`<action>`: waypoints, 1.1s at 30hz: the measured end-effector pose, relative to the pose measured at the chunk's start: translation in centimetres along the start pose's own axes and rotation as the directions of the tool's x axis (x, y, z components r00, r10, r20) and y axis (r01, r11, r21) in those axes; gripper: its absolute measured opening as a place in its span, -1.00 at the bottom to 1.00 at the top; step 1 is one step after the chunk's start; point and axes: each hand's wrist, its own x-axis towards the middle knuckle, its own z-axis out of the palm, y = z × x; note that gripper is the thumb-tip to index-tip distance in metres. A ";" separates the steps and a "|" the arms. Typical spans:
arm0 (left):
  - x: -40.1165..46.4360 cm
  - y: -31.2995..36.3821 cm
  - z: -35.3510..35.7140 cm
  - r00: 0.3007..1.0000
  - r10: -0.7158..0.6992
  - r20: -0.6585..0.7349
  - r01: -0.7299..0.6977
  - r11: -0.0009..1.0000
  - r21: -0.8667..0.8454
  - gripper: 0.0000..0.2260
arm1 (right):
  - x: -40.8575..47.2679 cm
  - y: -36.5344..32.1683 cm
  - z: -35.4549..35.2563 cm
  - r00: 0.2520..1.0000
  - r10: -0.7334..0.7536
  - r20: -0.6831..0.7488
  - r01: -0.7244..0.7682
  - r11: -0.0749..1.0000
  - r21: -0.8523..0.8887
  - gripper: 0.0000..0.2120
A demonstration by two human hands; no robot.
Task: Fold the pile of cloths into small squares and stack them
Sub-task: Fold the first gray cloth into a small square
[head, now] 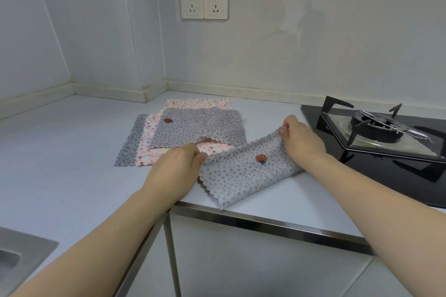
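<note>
Forearms outstretched, left hand (179, 164) and right hand (299, 137) pinch grey cloth (246, 171) corners.

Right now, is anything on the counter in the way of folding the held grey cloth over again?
Nothing visible. Both hands, left hand and right hand, pinch the grey dotted cloth, folded once, on bare white countertop. The pile of unfolded cloths lies behind it, the black gas stove to its right.

one head-worn view, wide-angle, looks forward and down over a counter (72, 152) corner from close above its front edge. wall sockets (204, 4) sit at 12 o'clock, stove (376, 128) at 3, sink (21, 255) at 8.
</note>
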 end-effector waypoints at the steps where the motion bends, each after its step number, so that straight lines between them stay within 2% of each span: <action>1: 0.1 0.0 0.1 1.000 0.003 0.004 -0.003 1.000 0.017 -0.72 | -0.1 -0.1 0.0 1.000 -0.004 -0.022 0.002 0.998 -0.060 -0.79; 4: 0.3 -0.1 0.4 1.000 0.002 0.010 -0.002 0.999 0.049 -0.70 | -1.7 -1.7 -0.6 0.983 -0.101 -0.156 0.069 0.978 -0.196 -0.59; 5: 0.3 -0.2 0.4 1.000 -0.002 0.010 0.001 0.998 0.059 -0.70 | -2.6 -2.3 -0.7 0.981 -0.139 -0.134 0.111 0.974 -0.196 -0.56; 7: 0.1 -0.1 0.3 1.000 -0.005 -0.012 0.006 0.996 0.093 -0.70 | -4.3 -3.1 -0.3 0.987 -0.141 0.081 0.151 0.979 -0.138 -0.49; 9: -0.1 0.4 0.2 0.995 0.028 -0.094 -0.010 0.983 0.183 -0.72 | -5.5 -3.1 0.7 0.938 -0.061 0.341 0.107 0.987 -0.117 -0.39; 10: -0.2 0.8 0.1 0.983 0.085 -0.160 -0.048 0.974 0.222 -0.74 | -5.7 -3.0 1.1 0.916 -0.039 0.399 0.097 0.987 -0.127 -0.37; 12: -0.7 2.3 0.1 0.941 0.242 -0.236 -0.203 0.963 0.178 -0.77 | -5.4 -2.9 1.3 0.903 -0.028 0.429 0.101 0.984 -0.148 -0.36; 14: -1.4 3.8 0.7 0.924 0.361 -0.128 -0.349 0.931 0.106 -0.71 | -5.1 -2.9 1.1 0.888 -0.026 0.459 0.111 0.981 -0.159 -0.36; 15: -2.0 4.4 1.3 0.927 0.374 -0.001 -0.373 0.923 0.096 -0.64 | -5.0 -2.9 0.9 0.879 -0.027 0.476 0.117 0.980 -0.160 -0.37; 18: -3.5 4.8 2.8 0.905 0.229 0.358 -0.318 0.924 0.214 -0.52 | -4.9 -2.2 0.6 0.863 -0.032 0.504 0.122 0.982 -0.147 -0.42; 20: -3.5 4.8 2.4 0.858 0.162 0.488 -0.287 0.938 0.194 -0.51 | -4.7 -1.6 0.5 0.867 -0.036 0.497 0.122 0.982 -0.141 -0.45; 22: -3.1 4.8 1.7 0.828 0.148 0.542 -0.289 0.939 0.185 -0.49 | -4.4 -1.3 0.6 0.869 -0.035 0.493 0.131 0.978 -0.162 -0.46; 25: -2.5 3.9 1.6 0.874 0.173 0.454 -0.292 0.934 0.207 -0.48 | -3.9 -1.2 1.0 0.871 -0.021 0.490 0.121 0.977 -0.174 -0.44; 27: -2.2 2.8 1.7 0.939 0.196 0.284 -0.279 0.914 0.293 -0.45 | -3.6 -1.0 1.2 0.879 -0.026 0.476 0.124 0.976 -0.177 -0.42; 29: -1.6 1.6 1.8 0.966 0.195 0.168 -0.241 0.915 0.325 -0.45 | -3.2 -0.8 1.3 0.878 -0.042 0.477 0.144 0.973 -0.180 -0.41; 31: -0.9 0.4 1.9 0.972 0.195 0.131 -0.224 0.939 0.261 -0.49 | -3.0 -0.5 1.4 0.871 -0.061 0.488 0.159 0.974 -0.161 -0.39; 33: -0.5 -0.1 1.9 0.973 0.170 0.158 -0.198 0.963 0.183 -0.60 | -3.1 -0.4 1.4 0.888 -0.087 0.452 0.157 0.980 -0.120 -0.36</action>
